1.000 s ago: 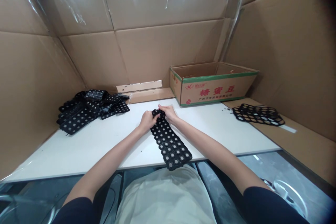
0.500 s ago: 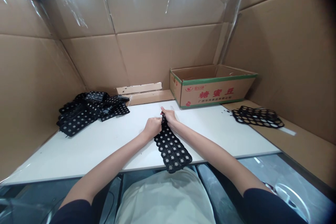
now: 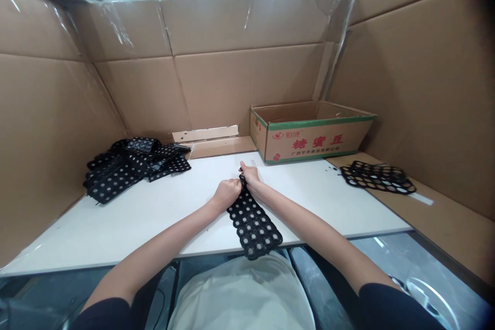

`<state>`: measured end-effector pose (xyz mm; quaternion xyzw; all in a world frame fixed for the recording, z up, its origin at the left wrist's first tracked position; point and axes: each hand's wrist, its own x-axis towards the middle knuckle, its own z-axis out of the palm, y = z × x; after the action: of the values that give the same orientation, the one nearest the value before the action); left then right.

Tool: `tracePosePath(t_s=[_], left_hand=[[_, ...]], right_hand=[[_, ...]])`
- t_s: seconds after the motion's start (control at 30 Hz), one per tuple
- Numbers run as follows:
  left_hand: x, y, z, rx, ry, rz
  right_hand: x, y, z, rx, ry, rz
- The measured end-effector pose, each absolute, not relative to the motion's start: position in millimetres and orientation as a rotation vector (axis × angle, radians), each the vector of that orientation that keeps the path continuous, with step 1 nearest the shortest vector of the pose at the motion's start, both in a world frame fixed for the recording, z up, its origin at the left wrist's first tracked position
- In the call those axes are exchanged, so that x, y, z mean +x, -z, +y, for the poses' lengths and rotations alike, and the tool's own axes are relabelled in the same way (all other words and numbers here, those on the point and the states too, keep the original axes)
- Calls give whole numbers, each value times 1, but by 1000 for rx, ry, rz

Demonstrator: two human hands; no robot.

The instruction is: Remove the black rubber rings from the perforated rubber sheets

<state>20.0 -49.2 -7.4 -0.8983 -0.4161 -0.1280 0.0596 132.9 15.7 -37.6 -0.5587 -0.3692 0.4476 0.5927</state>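
Note:
A black sheet with rows of pale round dots (image 3: 257,227) hangs toward me over the front edge of the white table (image 3: 154,227). My left hand (image 3: 228,193) is closed in a fist on its far end. Beside it, my right hand (image 3: 251,175) pinches the same end, thumb pointing up. The gripped end looks bunched between the two hands, and its details are hidden by the fingers. Both hands are close together above the middle of the table.
At the left lies a pile of similar black dotted sheets (image 3: 135,165). An open cardboard box (image 3: 309,139) with green edges stands at the back right. Black lattice with round holes (image 3: 377,178) rests at the right. Tall cardboard walls (image 3: 247,75) enclose the table.
The view has tilted up slightly, so everything sits a little lower. Both hands keep their hold on the dotted sheet, with hardly any movement.

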Motion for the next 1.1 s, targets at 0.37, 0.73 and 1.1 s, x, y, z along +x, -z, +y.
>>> tracePosePath(t_s=[0.37,0.73,1.1], left_hand=[[-6,13,-20,-2914,1661,-1771],[-17,24,2,-3149,2084,-1756],[-20,19,-2,-3218,1851,-1614]], right_hand=[[138,38,18,-1145,-1045,-1127],[141,20,5,-832,-822,-1633],[146,28,10,-859,-950,-1672]])
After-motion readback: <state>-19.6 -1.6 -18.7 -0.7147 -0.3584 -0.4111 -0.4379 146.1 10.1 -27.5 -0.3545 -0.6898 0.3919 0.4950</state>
